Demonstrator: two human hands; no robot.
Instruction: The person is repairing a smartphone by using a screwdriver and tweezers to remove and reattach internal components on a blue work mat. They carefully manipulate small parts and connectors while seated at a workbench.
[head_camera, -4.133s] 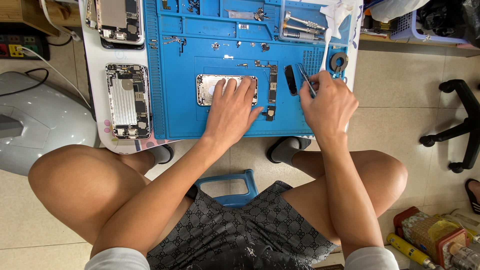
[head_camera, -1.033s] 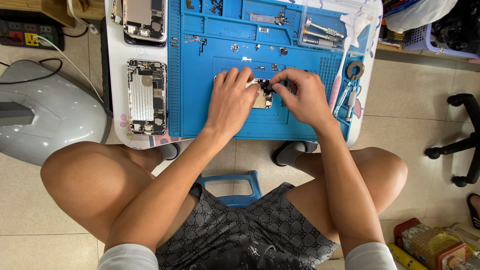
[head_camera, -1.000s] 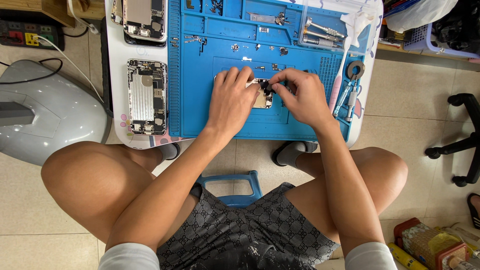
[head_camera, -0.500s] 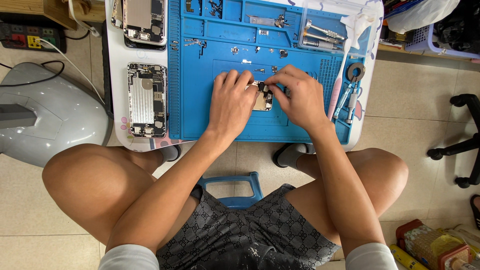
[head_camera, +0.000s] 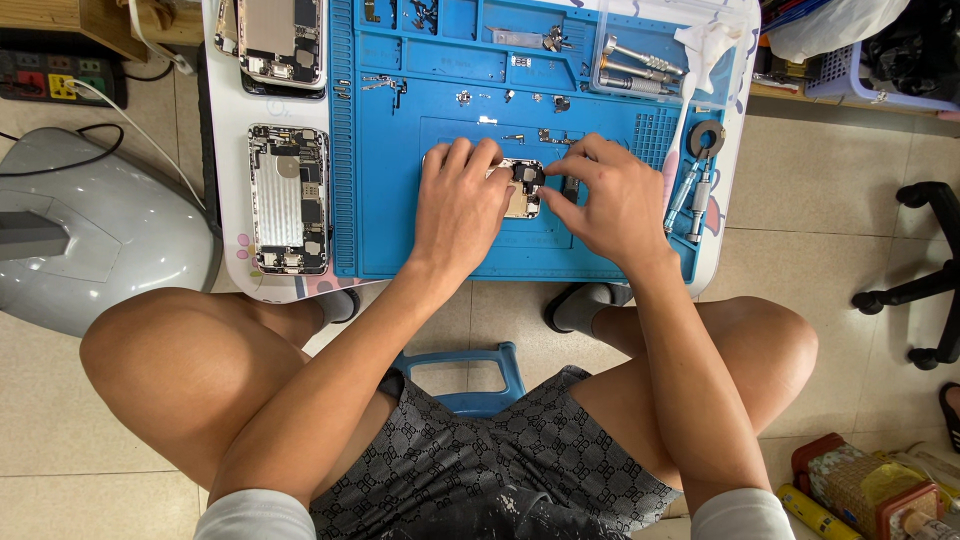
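Observation:
An opened phone body (head_camera: 523, 196) lies on the blue work mat (head_camera: 400, 130), mostly covered by my hands. My left hand (head_camera: 458, 205) rests flat on its left part and holds it down. My right hand (head_camera: 608, 200) is at the phone's right end, its thumb and forefinger pinched on a small dark part (head_camera: 528, 174) at the phone's top edge. What lies under the palms is hidden.
Two more opened phone shells (head_camera: 288, 198) (head_camera: 280, 40) lie on the white table left of the mat. Small screws and parts dot the mat's top trays. Screwdrivers (head_camera: 640, 70) and tweezers (head_camera: 690, 190) lie at right. A grey rounded device (head_camera: 90, 240) stands on the floor at left, a chair base (head_camera: 925, 290) at right.
Earlier my right hand held a tool at the mat's right edge. It has since come to the phone, and over the last second both hands shifted only slightly on it.

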